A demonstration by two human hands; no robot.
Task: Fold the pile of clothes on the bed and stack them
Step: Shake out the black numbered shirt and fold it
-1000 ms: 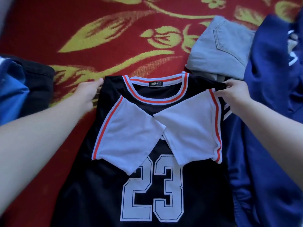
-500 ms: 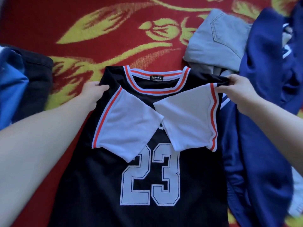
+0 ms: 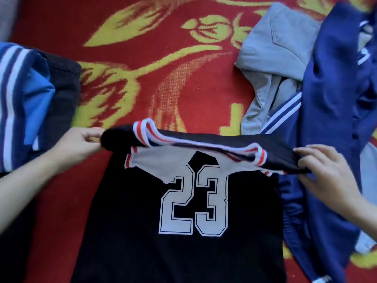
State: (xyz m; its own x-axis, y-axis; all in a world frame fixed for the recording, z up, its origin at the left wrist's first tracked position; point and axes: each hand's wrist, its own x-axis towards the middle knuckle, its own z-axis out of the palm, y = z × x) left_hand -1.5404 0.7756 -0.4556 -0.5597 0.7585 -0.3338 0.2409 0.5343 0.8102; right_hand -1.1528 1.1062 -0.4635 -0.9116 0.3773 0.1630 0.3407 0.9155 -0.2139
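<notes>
The black jersey [image 3: 183, 252] (number 23 facing up) lies on the red flowered bed [image 3: 163, 58], stretched between the hands, its collar edge raised off the cover. The left hand [image 3: 79, 144] pinches one shoulder corner and the right hand [image 3: 326, 172] pinches the other. Beyond the right hand lie grey jeans [image 3: 275, 48], with a navy jacket [image 3: 336, 99] under it. Outside the left hand sits a blue striped garment [image 3: 20, 99].
</notes>
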